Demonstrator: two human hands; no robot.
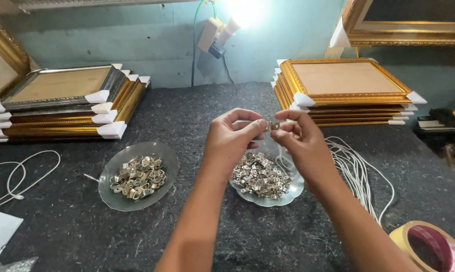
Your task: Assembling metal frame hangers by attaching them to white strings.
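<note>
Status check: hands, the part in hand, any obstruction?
Both hands, left and right, pinch one small metal hanger clip above right glass dish of clips. Nothing obstructing.

Dark felt-covered table (197,116) with two glass dishes (171,168), frame stacks (345,90), white cords (358,171), tape roll (431,247).

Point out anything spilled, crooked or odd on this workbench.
Nothing stands out. Both hands pinch one small metal clip above a glass dish of clips; the frame stacks sit squarely.
</note>
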